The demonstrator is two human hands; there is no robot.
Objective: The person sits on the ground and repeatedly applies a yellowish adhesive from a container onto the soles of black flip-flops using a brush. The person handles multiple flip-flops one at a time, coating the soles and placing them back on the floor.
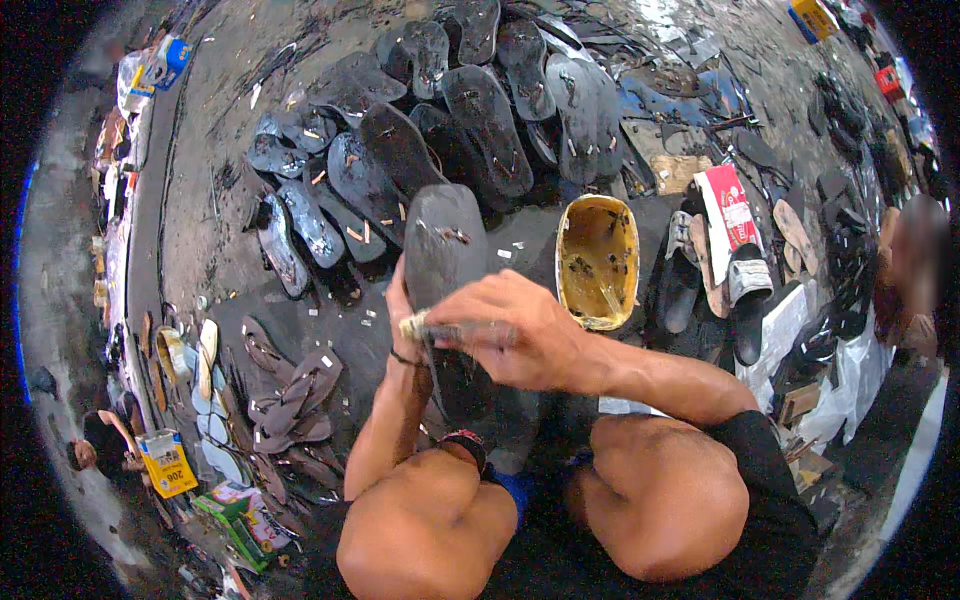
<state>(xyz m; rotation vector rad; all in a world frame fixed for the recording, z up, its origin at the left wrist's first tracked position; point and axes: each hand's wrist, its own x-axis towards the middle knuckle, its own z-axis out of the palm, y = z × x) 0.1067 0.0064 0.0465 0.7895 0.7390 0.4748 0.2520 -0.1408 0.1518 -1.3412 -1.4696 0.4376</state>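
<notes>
A dark sandal sole [445,235] stands tilted up in front of me. My left hand [398,308] is closed around its left edge, with most of the fingers hidden behind it. My right hand [530,335] grips a short brush [475,334], blurred by motion, across the lower part of the sole. Pale yellowish bristles [412,325] point left, close to my left wrist. To the right of the sole sits a yellow tub [630,300], stained dark inside, with some residue at the bottom.
Many dark soles [488,130] lie crowded ahead. Brown sandals [300,390] are piled at left, near a yellow box [168,463] and a green packet [230,520]. On the right are strapped sandals [748,290], a red-and-white box [730,208] and clear plastic [850,375].
</notes>
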